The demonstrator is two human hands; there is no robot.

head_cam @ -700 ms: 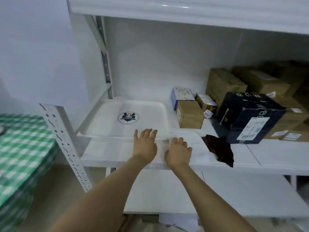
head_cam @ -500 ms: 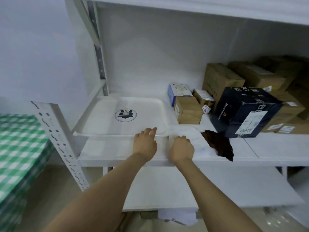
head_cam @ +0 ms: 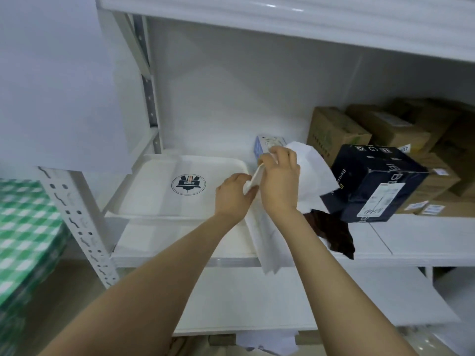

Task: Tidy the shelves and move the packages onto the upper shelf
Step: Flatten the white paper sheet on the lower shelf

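Note:
Both hands grip a thin white sheet-like package (head_cam: pixel 312 176), lifted on edge off the middle shelf (head_cam: pixel 424 242). My left hand (head_cam: pixel 235 196) pinches its lower edge. Higher up, my right hand (head_cam: pixel 280 178) holds its upper edge. The sheet hangs down over the shelf's front lip. To the right sit a dark navy box (head_cam: pixel 372 183), tilted, and several brown cardboard boxes (head_cam: pixel 334 132). A small blue-and-white box (head_cam: pixel 264 145) shows behind my right hand. The upper shelf (head_cam: pixel 282 16) runs across the top.
A white tray with a round logo (head_cam: pixel 159 191) lies on the shelf's left part. A dark brown cloth (head_cam: pixel 334 232) lies in front of the navy box. A lower white shelf (head_cam: pixel 257 304) sits below. A green checked surface (head_cam: pixel 23 227) is at far left, beside the perforated upright post (head_cam: pixel 77 227).
Both hands rested flat on the white sheet at the shelf's front edge; now they have closed on it and raised it on edge, hiding the small brown boxes behind.

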